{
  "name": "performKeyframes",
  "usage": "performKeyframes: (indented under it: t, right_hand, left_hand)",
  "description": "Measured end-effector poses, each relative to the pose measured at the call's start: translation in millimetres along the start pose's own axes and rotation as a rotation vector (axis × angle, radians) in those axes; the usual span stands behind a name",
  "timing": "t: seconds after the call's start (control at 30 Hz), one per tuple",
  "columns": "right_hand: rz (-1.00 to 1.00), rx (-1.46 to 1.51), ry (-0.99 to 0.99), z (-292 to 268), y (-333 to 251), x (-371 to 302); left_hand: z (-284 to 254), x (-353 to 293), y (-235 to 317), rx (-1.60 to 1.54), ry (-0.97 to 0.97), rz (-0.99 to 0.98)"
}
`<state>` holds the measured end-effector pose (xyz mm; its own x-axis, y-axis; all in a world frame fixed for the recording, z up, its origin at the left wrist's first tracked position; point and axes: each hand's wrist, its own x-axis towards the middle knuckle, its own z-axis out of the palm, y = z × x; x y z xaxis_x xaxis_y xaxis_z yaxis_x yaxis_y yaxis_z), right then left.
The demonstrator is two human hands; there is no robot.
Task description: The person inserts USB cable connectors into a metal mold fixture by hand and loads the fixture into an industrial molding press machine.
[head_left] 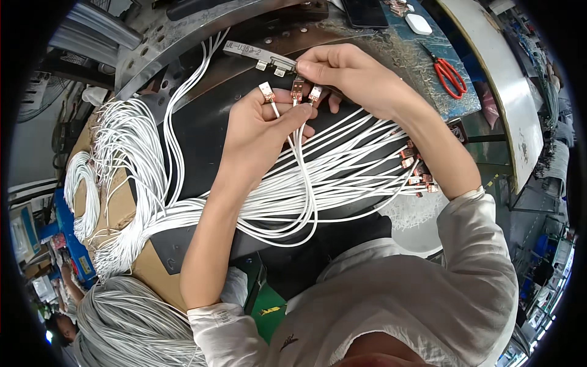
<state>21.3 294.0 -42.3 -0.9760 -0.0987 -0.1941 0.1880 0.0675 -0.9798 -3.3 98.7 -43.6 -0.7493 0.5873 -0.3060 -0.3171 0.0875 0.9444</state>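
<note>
My left hand is closed around several white cables, pinching them between thumb and fingers just below their plugs. One USB plug with a bare metal shell and copper-coloured base sticks up at its left. Beside it, a darker USB plug and another light USB plug stand out above the thumb. My right hand reaches over from the right, its thumb and forefinger pinched at the top of the darker plug. These fingertips meet the end of a marked metal strip, which carries small metal pieces along its lower edge.
White cables fan across the black work surface, with more plugs at right. A coiled cable bundle lies left, and a grey cable heap lower left. Red-handled scissors, a phone and a white case lie at the back.
</note>
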Motion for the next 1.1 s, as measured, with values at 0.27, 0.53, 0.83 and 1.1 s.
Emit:
performKeyframes:
  t: [0.27,0.53,0.83,1.1]
  right_hand:
    - [-0.075,-0.101,-0.013,-5,3,0]
    - [-0.019,-0.118,-0.066,-6,-9,-7]
    - [-0.048,-0.138,-0.071,-13,-7,-4]
    - [-0.072,-0.108,-0.056,-14,-2,-3]
  left_hand:
    - [-3,1,-4,0.003,0.041,0.018]
    - [-10,-1,1,-0.067,-0.043,-0.057]
    - [-11,-3,5,-0.108,-0.037,-0.076]
    - [-16,-1,6,-0.088,-0.113,-0.134]
